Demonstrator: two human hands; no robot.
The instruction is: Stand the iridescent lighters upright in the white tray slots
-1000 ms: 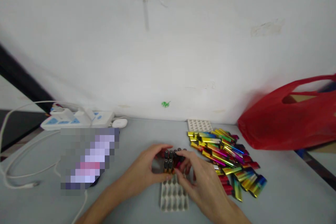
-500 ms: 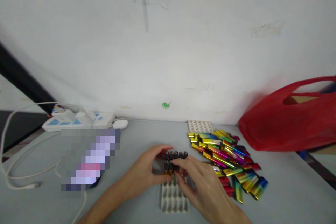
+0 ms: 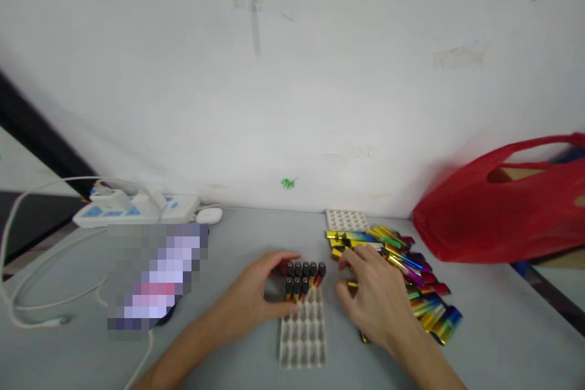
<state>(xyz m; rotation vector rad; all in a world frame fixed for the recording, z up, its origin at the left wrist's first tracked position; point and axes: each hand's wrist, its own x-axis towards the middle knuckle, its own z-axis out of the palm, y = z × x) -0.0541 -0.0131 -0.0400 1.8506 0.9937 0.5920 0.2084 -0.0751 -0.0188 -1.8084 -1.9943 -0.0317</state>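
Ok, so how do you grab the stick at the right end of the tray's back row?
Pinch that stick by its black top, coming down from above and a bit from the right. Its top pokes up out of the tray, and no stick stands on its right. The left looks harder: other sticks and the left hand are there.

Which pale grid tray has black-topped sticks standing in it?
The nearer tray, by the left hand, with the black-topped sticks in its far rows. The other tray, by the wall, shows none.
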